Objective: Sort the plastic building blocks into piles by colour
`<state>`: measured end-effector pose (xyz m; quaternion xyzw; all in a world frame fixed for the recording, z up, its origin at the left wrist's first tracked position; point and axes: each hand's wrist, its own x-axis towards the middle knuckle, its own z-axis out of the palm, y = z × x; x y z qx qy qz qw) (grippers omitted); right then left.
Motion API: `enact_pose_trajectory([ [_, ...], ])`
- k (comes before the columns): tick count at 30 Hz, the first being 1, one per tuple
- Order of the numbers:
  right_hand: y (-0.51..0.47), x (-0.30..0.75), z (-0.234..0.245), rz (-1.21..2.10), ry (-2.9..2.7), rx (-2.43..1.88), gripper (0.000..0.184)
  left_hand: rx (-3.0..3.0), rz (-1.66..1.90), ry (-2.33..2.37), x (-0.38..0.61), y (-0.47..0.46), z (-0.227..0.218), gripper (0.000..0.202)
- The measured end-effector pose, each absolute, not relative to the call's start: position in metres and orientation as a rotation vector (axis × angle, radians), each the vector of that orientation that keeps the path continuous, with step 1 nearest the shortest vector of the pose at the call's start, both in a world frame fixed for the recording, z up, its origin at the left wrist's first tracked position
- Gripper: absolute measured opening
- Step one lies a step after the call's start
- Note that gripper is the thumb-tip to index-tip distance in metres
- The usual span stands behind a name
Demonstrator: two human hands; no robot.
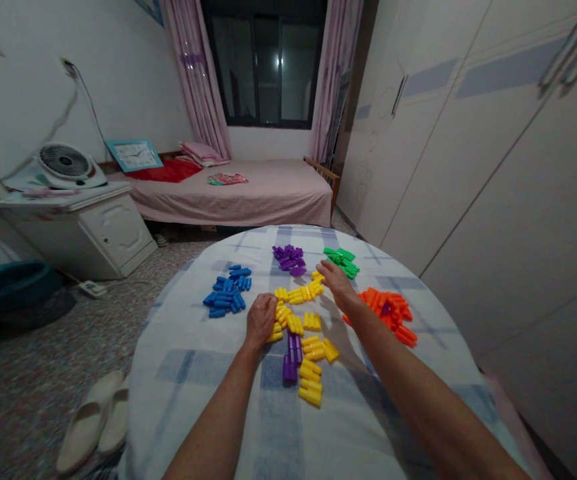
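Small yellow plastic building pieces [312, 321] lie in short joined rows in the middle of the round table. A joined purple piece [291, 360] lies among them, towards me. My left hand [261, 321] rests at the left edge of the yellow group, its fingers curled against yellow pieces [281, 312] there and partly hidden. On the far right side of the group, my right hand [337, 280] has its fingers stretched out to the left. Its fingertips are over or touching a yellow piece at the end of the far row [298, 294]; which of the two I cannot tell.
Around the yellow group lie piles of blue pieces [226, 293], purple pieces [288, 259], green pieces [342, 262] and orange pieces [387, 312]. A checked cloth [188, 413] covers the table. Beyond are a bed [268, 200], a cabinet with a fan [66, 163], and a wardrobe [448, 167].
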<state>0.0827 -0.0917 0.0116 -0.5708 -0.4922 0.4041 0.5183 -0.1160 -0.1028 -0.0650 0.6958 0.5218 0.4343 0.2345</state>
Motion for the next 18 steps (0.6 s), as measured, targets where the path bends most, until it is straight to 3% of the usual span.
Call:
enact_pose_trajectory([
  [3,-0.129,0.114,-0.001,0.742,-1.105,-1.466,0.039,1.913,1.172,1.455,-0.116,-0.101,-0.067,0.03],
  [8,-0.188,0.178,-0.019,-0.096,-1.012,-1.868,0.028,1.939,1.18,1.468,-0.116,-0.099,-0.069,0.03],
  [18,-0.196,0.188,-0.031,-0.373,-1.42,-2.332,0.035,1.961,1.168,1.468,-0.119,-0.097,-0.072,0.034],
])
